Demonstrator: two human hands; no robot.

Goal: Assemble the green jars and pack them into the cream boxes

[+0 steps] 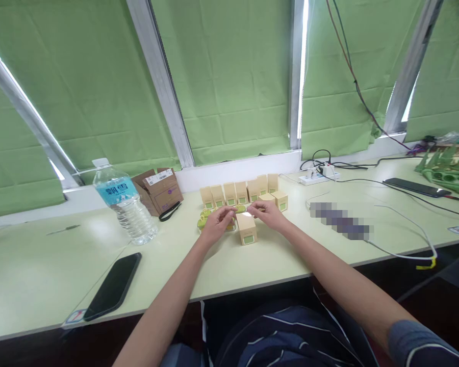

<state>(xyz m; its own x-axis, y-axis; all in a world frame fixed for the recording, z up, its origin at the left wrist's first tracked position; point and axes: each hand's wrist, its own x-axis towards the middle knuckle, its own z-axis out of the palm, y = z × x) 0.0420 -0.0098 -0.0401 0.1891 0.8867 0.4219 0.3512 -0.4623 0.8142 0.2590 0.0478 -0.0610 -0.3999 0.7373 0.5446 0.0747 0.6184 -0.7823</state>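
A small beige box with a green label (247,229) stands on the pale green table (252,260) in front of me. My left hand (217,222) is curled at the box's left, its fingertips pinched over a yellow-green item (203,219) that I cannot name. My right hand (266,212) rests just right of the box top, fingers bent together toward it. Behind both hands runs a row of several more beige boxes (239,192).
A water bottle (124,204) and an open cardboard carton (158,189) stand at the left, a black phone (113,285) near the front edge. A power strip (318,175), cables, another phone (416,186) and green plastic parts (447,171) lie to the right.
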